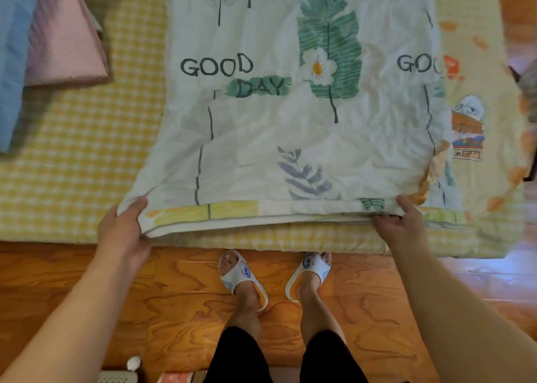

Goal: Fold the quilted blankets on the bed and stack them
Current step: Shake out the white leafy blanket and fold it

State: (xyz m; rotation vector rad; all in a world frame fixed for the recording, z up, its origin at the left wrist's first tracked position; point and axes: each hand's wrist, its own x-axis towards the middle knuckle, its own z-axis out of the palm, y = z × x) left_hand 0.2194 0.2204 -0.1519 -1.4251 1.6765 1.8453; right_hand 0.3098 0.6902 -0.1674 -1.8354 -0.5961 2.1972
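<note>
While the bed [81, 162] carries it along the near edge, the leaf-print blanket [290, 121] lies folded in layers, soft and probably light, likely to sag unless taken at its corners. Two folded blankets [52, 34] sit at the far left corner. Left hand [125, 231] and right hand [401, 225] each pinch a near corner.
</note>
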